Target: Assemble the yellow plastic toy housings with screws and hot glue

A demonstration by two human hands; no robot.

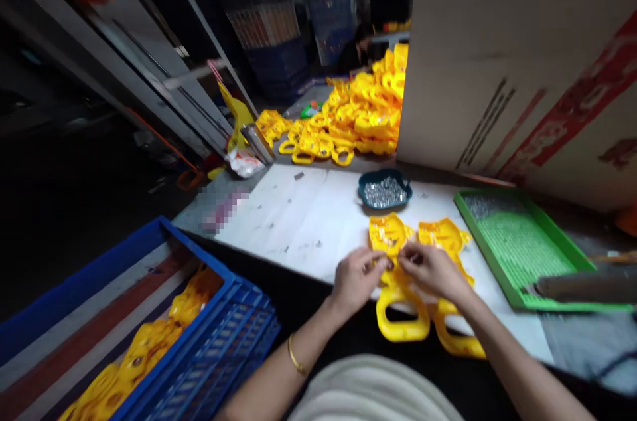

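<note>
Two yellow plastic parts with loop handles lie side by side at the table's near edge: the left yellow part (403, 323) and the right yellow part (460, 343). My left hand (355, 280) is over the middle of the left part, its fingertips pinched together. Opposite it, my right hand (434, 269) pinches at the same spot, its forearm crossing above the right part. Whatever sits between the fingertips is too small to make out. Just beyond them stands a dark teal dish (365, 198) of small shiny metal pieces (385, 192).
A green tray (502, 275) with small metal pieces lies right, a blurred dark cylindrical tool (587, 289) across it. Yellow parts (365, 109) are heaped behind the white tabletop (293, 222). A large carton (497, 62) stands back right; a blue crate (199, 348) holds yellow parts at left.
</note>
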